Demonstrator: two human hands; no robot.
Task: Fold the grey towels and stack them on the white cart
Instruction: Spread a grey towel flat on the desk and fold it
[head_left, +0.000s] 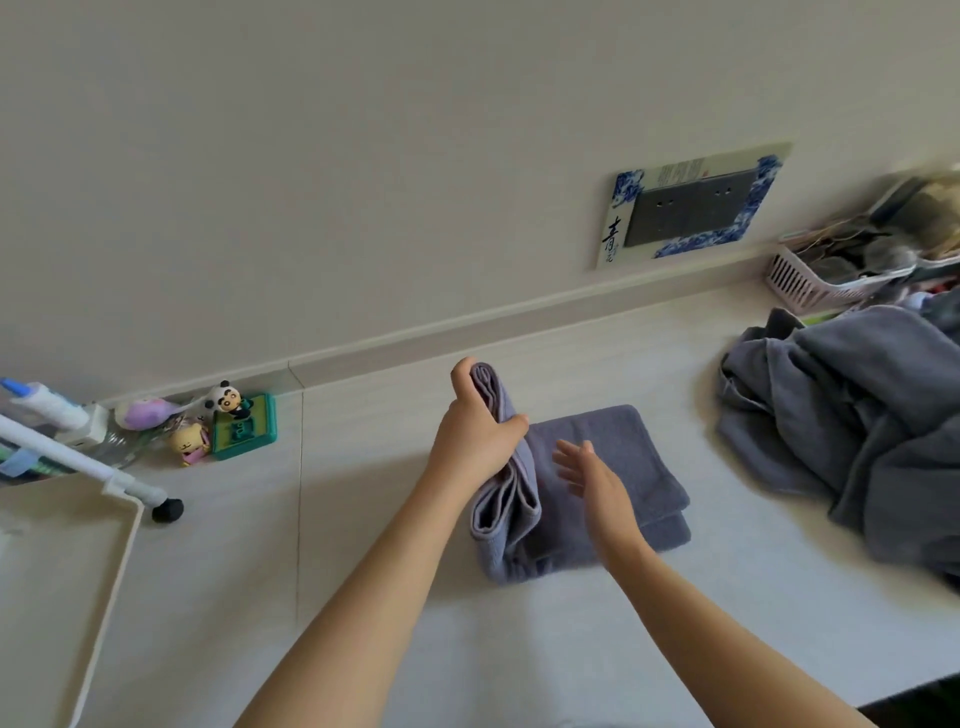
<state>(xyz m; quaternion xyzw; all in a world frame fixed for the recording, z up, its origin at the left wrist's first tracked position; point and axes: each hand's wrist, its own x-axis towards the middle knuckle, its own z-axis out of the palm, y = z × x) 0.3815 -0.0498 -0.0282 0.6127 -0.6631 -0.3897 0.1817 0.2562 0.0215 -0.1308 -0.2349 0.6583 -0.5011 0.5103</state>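
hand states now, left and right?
Left hand: fingers curled round the raised edge of the grey towel, holding it.
Right hand: open, fingers straight, over the towel; contact unclear.

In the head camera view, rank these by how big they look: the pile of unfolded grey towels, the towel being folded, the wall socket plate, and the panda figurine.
1. pile of unfolded grey towels, cut off at the frame edge
2. towel being folded
3. wall socket plate, farther away, so unsure
4. panda figurine

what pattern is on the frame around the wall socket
A blue-and-white porcelain-style pattern on the socket frame, seen in the head view.
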